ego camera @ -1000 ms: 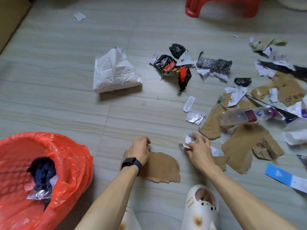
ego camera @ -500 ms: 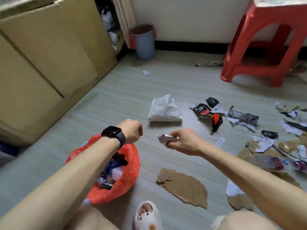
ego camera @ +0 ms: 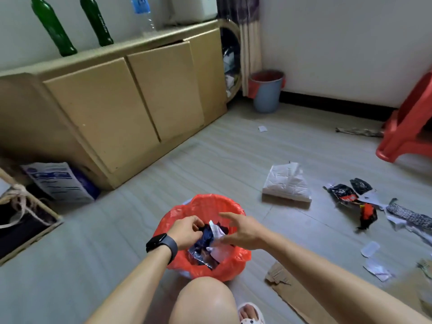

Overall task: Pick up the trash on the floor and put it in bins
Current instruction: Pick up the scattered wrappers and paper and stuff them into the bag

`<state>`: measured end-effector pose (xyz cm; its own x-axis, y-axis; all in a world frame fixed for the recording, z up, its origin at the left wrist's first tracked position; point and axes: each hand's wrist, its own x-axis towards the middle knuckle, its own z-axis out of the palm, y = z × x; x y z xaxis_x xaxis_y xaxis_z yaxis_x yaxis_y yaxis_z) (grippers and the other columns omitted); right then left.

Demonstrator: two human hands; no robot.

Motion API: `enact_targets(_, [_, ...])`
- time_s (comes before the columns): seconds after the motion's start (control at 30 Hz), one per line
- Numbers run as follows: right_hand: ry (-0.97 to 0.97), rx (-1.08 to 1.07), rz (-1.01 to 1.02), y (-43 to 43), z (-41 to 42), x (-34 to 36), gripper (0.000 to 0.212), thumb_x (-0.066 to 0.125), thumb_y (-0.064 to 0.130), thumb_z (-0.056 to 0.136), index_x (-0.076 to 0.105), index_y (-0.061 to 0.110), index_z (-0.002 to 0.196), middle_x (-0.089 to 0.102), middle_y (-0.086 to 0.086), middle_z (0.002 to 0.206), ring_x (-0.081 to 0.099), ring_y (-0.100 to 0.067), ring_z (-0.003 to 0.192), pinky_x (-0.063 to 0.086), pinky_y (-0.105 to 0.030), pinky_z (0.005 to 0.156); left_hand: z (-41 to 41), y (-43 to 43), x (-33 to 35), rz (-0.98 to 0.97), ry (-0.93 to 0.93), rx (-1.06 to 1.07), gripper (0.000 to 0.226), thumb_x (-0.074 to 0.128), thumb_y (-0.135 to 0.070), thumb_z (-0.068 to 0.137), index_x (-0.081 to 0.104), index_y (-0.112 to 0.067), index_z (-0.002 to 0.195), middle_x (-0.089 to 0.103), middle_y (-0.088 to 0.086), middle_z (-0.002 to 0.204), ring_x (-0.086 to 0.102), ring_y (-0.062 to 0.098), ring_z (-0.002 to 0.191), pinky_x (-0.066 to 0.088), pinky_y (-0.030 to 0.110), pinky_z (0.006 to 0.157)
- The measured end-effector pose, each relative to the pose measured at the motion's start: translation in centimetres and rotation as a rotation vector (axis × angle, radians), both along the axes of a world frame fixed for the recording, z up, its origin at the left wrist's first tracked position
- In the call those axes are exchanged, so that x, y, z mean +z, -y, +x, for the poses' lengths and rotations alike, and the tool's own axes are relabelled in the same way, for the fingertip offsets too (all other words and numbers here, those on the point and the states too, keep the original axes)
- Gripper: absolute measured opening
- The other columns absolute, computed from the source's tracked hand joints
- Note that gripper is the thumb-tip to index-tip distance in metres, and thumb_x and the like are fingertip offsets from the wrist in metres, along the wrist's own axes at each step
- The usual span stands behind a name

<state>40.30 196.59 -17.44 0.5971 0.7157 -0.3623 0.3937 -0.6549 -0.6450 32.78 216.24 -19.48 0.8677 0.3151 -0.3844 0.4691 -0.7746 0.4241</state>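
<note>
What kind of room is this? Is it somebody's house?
Most likely a room in somebody's home. There's a low cabinet with green bottles on top, a red plastic stool, and a small bin with a red bag inside, sitting on the floor.

Single head-worn wide-angle view, forward and down, close above the red-lined bin [ego camera: 203, 204] and floor [ego camera: 210, 160].

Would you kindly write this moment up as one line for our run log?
phase: drop | left hand: over bin, fingers curled | right hand: open over bin | scrap: in bin mouth
</note>
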Motion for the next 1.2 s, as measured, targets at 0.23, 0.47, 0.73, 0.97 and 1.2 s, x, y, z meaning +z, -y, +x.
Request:
enact_targets(0.23, [0.207, 0.078, -0.304, 5.8, 3.5, 2.1, 0.057, 0.061, 0.04, 0.092, 0.043, 0.027, 0.145, 0.06, -0.004, 0.135, 0.056, -0.025, 0.122, 0.046, -0.032, 0.1, 4.3, 3.4, 4.3, 0.108, 0.008, -0.267, 0.027, 0.057, -0.025, 0.09, 0.065, -0.019, 0.115, 0.069, -0.002, 0.116, 0.063, 0.016, 0.109, 0.047, 0.026, 0.092])
enact_targets(0.47, [0.197, -0.285, -0.302, 22.5, 7.1, 3.1, 0.039, 0.057, 0.043, 0.095, 0.056, 0.028, 0.131, 0.065, 0.006, 0.123, 0.061, -0.014, 0.107, 0.046, -0.025, 0.09, 12.4, 17.0, 3.7, 0.165, -0.003, -0.606, 0.03, 0.052, -0.035, 0.091, 0.062, -0.026, 0.118, 0.067, 0.001, 0.118, 0.06, 0.023, 0.11, 0.049, 0.031, 0.092])
enact_targets(0.73, [0.029, -0.991, -0.147, 36.9, 1.9, -13.1, 0.035, 0.065, 0.032, 0.09, 0.063, 0.019, 0.122, 0.069, 0.001, 0.114, 0.064, -0.016, 0.1, 0.052, -0.032, 0.086, 16.6, 33.4, -8.8, 0.135, -0.175, -0.845, 0.037, 0.048, -0.029, 0.095, 0.052, -0.022, 0.131, 0.052, 0.007, 0.129, 0.056, 0.03, 0.111, 0.049, 0.039, 0.089])
enact_targets(0.97, [-0.193, -1.086, -0.234, 40.2, -2.1, -25.4, 0.056, 0.07, 0.03, 0.082, 0.052, 0.018, 0.134, 0.053, -0.005, 0.132, 0.051, -0.025, 0.122, 0.039, -0.032, 0.101, 17.7, 42.2, -21.4, 0.101, -0.353, -0.934, 0.049, 0.05, -0.023, 0.093, 0.041, -0.024, 0.141, 0.039, 0.007, 0.143, 0.049, 0.032, 0.122, 0.046, 0.044, 0.097])
enact_targets(1.2, [-0.063, -0.975, -0.407, 39.5, -3.4, -28.4, 0.07, 0.062, 0.044, 0.085, 0.034, 0.03, 0.148, 0.032, 0.0, 0.14, 0.039, -0.025, 0.123, 0.042, -0.033, 0.098, 20.5, 46.1, -27.4, 0.225, 0.005, -1.173, 0.066, 0.051, -0.022, 0.096, 0.018, -0.025, 0.153, 0.007, 0.011, 0.162, 0.017, 0.034, 0.145, 0.024, 0.041, 0.114])
